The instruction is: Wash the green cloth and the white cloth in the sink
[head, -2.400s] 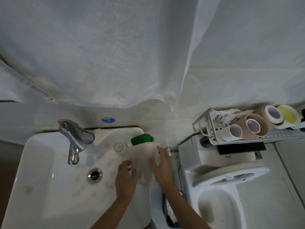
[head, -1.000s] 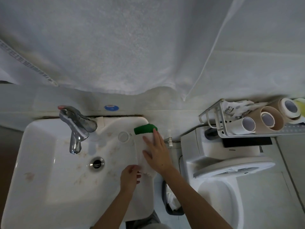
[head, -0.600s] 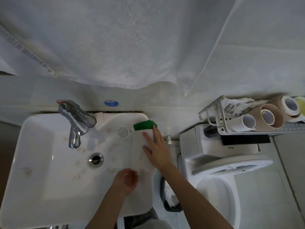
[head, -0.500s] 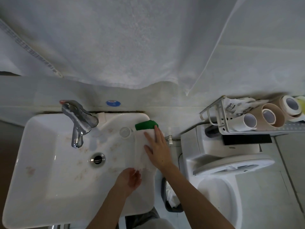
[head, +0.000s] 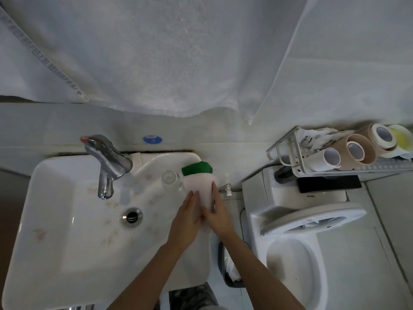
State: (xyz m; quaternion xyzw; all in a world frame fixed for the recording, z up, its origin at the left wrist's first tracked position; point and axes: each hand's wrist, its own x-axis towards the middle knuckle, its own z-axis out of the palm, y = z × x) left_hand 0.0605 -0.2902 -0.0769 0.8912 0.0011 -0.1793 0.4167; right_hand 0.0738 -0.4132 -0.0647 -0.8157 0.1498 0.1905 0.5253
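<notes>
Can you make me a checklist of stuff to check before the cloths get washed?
1. White cloth under both hands: ok, left hand and right hand rest flat on it.
2. Green cloth within reach: ok, on the sink rim behind the white cloth.
3. Water running from the tap: not ok, none visible.
4. Cloths in the basin: not ok, both on the rim.
5. Glass safe: cannot tell, it sits right beside the white cloth.
</notes>
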